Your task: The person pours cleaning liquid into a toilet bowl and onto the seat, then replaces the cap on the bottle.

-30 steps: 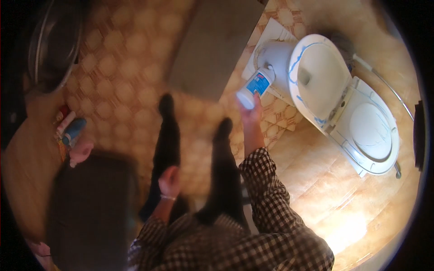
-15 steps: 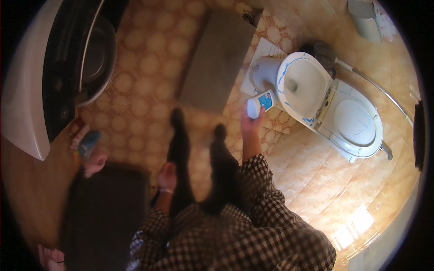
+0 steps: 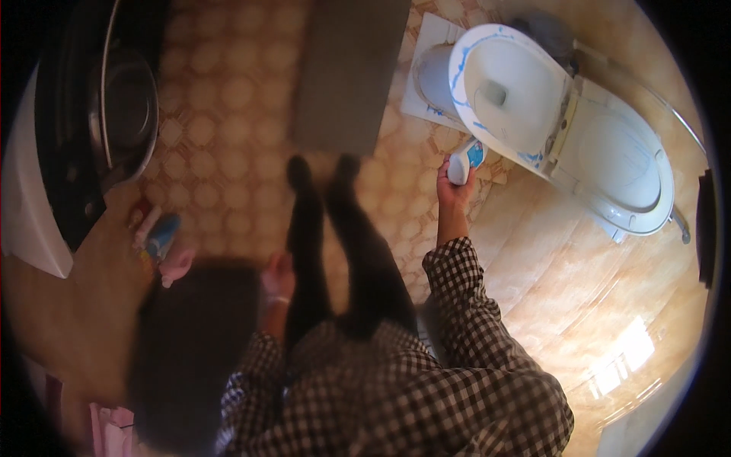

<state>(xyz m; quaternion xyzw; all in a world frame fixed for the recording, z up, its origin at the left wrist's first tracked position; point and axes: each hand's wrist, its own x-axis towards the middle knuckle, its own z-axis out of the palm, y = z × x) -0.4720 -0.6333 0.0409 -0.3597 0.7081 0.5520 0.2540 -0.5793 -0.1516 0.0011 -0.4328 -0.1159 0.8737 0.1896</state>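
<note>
My right hand (image 3: 454, 189) is closed around a white cleaner bottle (image 3: 463, 162) with a blue label. The bottle is tilted, its upper end close beside the toilet's outer edge. The white toilet bowl (image 3: 487, 61) is uncovered, and blue gel (image 3: 459, 70) streaks its rim. Its seat and lid (image 3: 613, 160) are raised against the wall side, with thin streaks on them. My left hand (image 3: 278, 276) hangs low beside my left leg, blurred, its fingers hard to make out; nothing shows in it.
A grey mat (image 3: 350, 76) lies on the patterned floor ahead of my feet. Far left stands a washing machine (image 3: 126, 114) with its round door. Blue (image 3: 162, 234) and pink bottles (image 3: 177, 265) stand near a dark box-like shape (image 3: 198, 343). A dark bin (image 3: 550, 34) is behind the toilet.
The view has shifted, so the toilet appears higher and larger. My right hand has carried the bottle rightward, along the bowl toward the hinge side. My feet are closer together.
</note>
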